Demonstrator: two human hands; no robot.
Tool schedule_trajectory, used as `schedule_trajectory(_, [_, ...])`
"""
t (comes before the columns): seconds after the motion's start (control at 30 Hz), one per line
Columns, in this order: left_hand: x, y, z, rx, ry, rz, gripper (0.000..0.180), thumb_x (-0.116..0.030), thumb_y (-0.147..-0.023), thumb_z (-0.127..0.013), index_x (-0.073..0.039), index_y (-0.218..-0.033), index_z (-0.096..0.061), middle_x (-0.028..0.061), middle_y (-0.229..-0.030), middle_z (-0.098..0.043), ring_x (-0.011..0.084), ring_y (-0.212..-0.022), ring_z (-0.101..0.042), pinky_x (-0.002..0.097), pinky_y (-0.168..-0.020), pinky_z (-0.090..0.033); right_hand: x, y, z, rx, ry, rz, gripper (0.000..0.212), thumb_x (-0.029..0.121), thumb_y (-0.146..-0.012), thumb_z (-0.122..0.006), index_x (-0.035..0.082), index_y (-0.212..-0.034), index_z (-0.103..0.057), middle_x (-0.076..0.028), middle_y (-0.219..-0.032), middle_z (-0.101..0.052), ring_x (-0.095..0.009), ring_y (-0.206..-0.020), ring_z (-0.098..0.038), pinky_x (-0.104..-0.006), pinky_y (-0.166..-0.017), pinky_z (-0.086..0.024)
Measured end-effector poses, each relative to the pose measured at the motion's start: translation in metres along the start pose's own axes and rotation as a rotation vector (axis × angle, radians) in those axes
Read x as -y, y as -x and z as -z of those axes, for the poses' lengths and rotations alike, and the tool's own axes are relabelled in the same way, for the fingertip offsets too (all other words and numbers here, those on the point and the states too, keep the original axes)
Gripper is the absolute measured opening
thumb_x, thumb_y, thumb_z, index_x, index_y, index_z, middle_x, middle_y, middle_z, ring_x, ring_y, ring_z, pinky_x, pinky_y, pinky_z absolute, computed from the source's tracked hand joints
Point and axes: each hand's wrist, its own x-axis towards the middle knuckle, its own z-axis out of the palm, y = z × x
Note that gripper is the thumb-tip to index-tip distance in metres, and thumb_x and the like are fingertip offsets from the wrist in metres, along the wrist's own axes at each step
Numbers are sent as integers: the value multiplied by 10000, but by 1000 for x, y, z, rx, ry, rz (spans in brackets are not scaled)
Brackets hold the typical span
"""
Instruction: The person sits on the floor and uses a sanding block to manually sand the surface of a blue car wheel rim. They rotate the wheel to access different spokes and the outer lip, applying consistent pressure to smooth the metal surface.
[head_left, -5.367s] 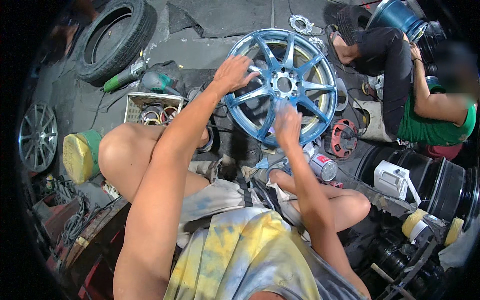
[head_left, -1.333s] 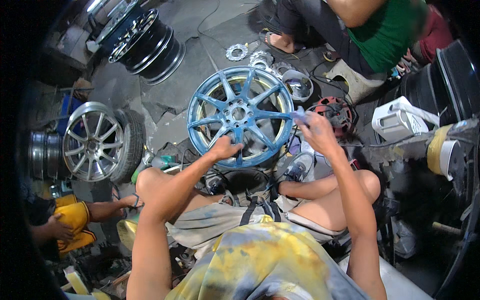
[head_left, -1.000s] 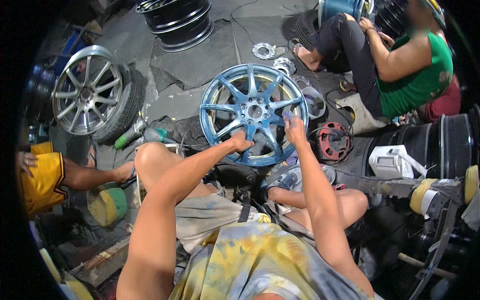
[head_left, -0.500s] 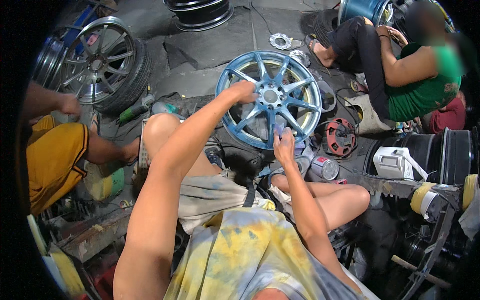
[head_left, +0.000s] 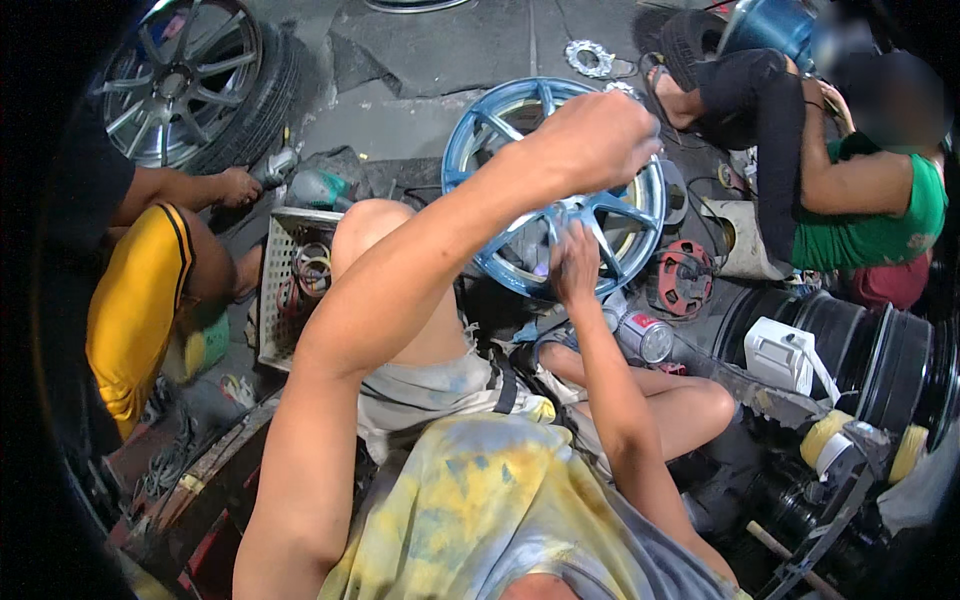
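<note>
A blue alloy wheel [head_left: 462, 150] with several spokes lies face up in front of my knees. My left hand [head_left: 608, 140] is over its upper right part and hides the hub; the fingers are curled, their tips slightly blurred, and anything inside them is hidden. My right hand [head_left: 577, 262] presses on a lower spoke of the wheel, fingers drawn together and smeared by motion. What lies under those fingers cannot be made out.
A plastic crate [head_left: 282, 300] holding rings stands at my left knee. Beyond it another person's hand [head_left: 240, 187] grips a power tool [head_left: 275, 168]. A red cable reel [head_left: 683, 278] and a metal can [head_left: 645, 337] lie right of the wheel. Another person [head_left: 868, 215] sits at right.
My left hand has risen from beside the hub toward the right, across the wheel. My right hand stays at the lower spoke; the purplish piece seen in it earlier is hard to see.
</note>
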Motion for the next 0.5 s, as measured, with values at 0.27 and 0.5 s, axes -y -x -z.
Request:
schedule_trajectory(0.27, [13, 9, 24, -28, 64, 100, 286, -253, -949, -685, 28, -930, -736, 240, -838, -698, 443, -802, -675, 493, -737, -548, 23, 26, 38, 233, 26, -97, 459, 73, -810, -649, 14, -1264, -671, -164, -1131, -607, -378, -1057, -555, -474, -852, -446])
schedule_trajectory(0.5, [21, 8, 5, 54, 30, 55, 265, -239, -964, -668, 15, -939, -741, 249, -896, -701, 456, -849, -674, 504, -759, -538, 16, -3, 20, 187, 3, -143, 524, -2, -751, -677, 33, -1275, -678, -163, -1122, -608, -382, -1052, -553, -481, -849, -445])
